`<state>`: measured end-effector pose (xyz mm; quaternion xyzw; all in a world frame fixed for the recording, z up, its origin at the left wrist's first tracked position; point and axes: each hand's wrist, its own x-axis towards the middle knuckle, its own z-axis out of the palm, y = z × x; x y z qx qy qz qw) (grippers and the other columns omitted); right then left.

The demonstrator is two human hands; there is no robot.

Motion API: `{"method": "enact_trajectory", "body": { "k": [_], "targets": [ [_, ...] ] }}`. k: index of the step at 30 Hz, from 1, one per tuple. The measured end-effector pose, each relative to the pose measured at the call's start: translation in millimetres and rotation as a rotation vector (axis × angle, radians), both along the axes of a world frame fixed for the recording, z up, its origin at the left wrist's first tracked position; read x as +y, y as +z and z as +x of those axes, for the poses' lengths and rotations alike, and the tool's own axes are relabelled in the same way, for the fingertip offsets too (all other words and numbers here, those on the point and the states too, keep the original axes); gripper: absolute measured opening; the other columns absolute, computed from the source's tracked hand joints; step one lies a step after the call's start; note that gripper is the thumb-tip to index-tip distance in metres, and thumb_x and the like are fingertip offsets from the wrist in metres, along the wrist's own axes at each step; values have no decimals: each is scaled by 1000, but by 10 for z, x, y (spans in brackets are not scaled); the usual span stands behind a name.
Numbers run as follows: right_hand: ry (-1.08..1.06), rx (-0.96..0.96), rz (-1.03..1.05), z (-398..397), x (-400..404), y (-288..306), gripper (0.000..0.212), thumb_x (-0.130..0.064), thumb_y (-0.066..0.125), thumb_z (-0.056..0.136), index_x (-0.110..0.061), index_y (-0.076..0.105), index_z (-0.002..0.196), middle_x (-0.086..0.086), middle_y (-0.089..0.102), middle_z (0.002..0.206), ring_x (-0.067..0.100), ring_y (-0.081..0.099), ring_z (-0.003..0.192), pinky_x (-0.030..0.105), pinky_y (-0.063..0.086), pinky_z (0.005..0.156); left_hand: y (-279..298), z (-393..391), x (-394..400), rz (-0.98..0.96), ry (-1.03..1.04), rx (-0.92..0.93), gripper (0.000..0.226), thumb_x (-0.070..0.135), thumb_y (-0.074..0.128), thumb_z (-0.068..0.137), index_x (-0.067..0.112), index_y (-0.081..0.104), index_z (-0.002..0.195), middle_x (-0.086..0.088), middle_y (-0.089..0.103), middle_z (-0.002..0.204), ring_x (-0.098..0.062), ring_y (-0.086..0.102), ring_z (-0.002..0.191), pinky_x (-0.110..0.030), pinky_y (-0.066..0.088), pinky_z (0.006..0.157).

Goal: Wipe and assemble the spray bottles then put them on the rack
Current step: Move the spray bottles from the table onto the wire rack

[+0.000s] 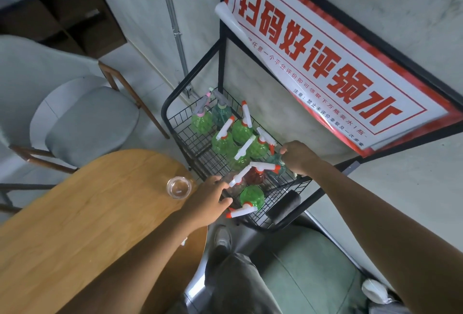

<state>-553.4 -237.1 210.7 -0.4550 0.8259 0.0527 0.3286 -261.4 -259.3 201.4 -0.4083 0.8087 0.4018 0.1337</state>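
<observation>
Both hands are over the black wire rack in the middle of the frame, where a crowd of assembled spray bottles already stands. The left hand comes in from the lower left and its fingers curl around a clear bottle at the rack's near end; the white sprayer head of that bottle sticks out just above the fingertips, pointing up and to the right. The right hand reaches in from the lower right and grips the neck of a pale blue bottle at the right edge of the rack, close to the wall.

The relation that matters is between these two bottles: they stand near each other with a red bottle between them, and their long white sprayer arms nearly cross above it. A green bottle lies tilted just below the left hand, its nozzle poking out toward the bottom of the frame.

Judging from this, the bottles are being settled into place on the rack. On the round wooden table at lower left, one clear bottle body stands without a sprayer, nearer the left hand, so it probably remains to be assembled.
</observation>
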Motion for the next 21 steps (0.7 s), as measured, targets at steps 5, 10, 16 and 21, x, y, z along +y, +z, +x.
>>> {"method": "enact_trajectory", "body": {
  "k": [5,10,16,21],
  "targets": [
    [25,-22,-141,368,-147,313,39,0,46,100,-17,68,127,5,63,129,16,65,81,22,48,61,55,248,-63,-28,55,27,46,38,54,105,17,52,145,0,40,158,-18,38,146,-35,31,118],
    [208,-114,-159,1133,-355,587,40,-5,45,101,-21,65,132,8,59,140,19,68,85,32,58,68,199,839,-136,-60,230,71,38,36,55,104,20,59,137,5,56,137,-18,53,129,-37,44,108],
    [462,-171,-164,2490,-549,813,37,-9,46,103,-17,63,135,6,62,141,24,66,115,37,53,98,400,2094,-112,-144,457,115,36,38,53,105,22,60,136,8,57,138,-13,57,124,-31,46,103],
    [635,-225,-169,3849,-537,880,36,-9,46,103,-18,64,133,0,63,139,15,64,119,22,50,97,451,3529,175,-194,647,100,37,39,52,105,22,60,137,4,55,143,-15,58,125,-34,46,106]
  ]
}}
